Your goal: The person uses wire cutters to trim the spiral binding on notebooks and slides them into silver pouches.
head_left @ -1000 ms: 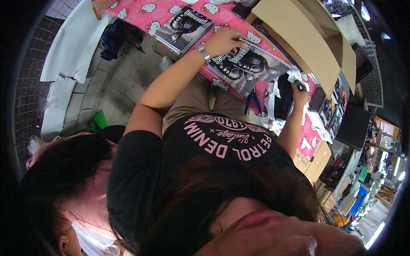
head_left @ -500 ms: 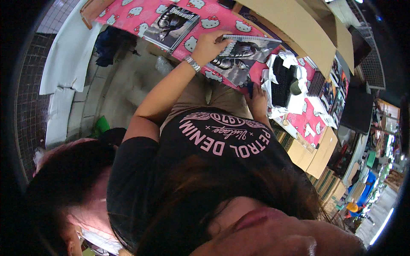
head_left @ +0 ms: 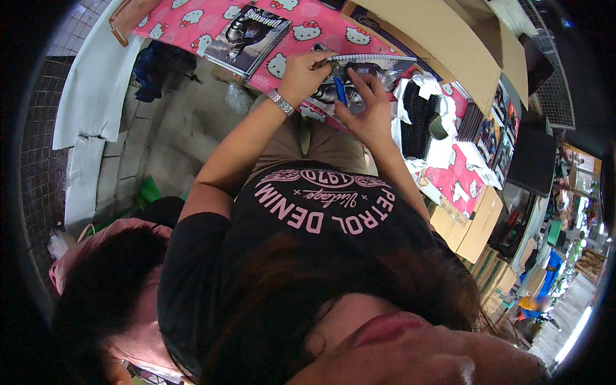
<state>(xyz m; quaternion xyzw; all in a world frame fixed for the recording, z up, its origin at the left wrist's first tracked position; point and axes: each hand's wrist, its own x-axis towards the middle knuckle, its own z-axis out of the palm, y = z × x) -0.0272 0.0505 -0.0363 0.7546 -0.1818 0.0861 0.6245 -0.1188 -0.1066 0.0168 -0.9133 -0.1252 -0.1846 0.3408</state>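
The right hand (head_left: 367, 115), which was away near the white paper, now comes beside the left hand (head_left: 301, 74), both pinching the spiral notebook (head_left: 359, 70) at the surface's near edge.

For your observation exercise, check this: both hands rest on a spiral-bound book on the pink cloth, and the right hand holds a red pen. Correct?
Not quite. The head view shows the pen is blue. The rest holds: left hand and right hand are on the spiral-bound book on the pink cloth.
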